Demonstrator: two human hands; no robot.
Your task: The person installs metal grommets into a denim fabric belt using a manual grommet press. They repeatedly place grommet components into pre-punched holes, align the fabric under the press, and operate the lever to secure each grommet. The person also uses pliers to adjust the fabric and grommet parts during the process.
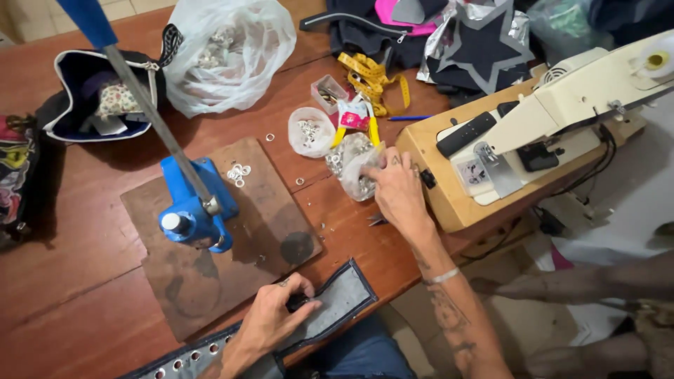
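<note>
Denim strip: a dark strip of denim (330,302) with a bound edge lies over the near edge of the surface (70,281), and a row of set metal eyelets shows along its near-left length.
Left hand: the left hand (277,316) is closed on the strip, thumb pressing the cloth flat against the wood.
Board: a worn brown board (274,210) sits just beyond the strip, toward the middle of the surface.
Press: a blue lever press (193,210) stands on the board, its long handle slanting up toward the far left corner; loose eyelet rings (239,173) lie beside it.
Right hand: the right hand (393,189) reaches toward the right edge, fingertips pinched closed on the mouth of a small clear bag of eyelets (351,165).
Doing it well: I judge that picking out one ring at a time, with the strip pinned so it cannot slide, suits this step best.
Farther on: a cup of rings (311,131), a yellow tape measure (372,77) and a large white plastic bag (225,52).
Right edge: a cream sewing machine (583,98).
</note>
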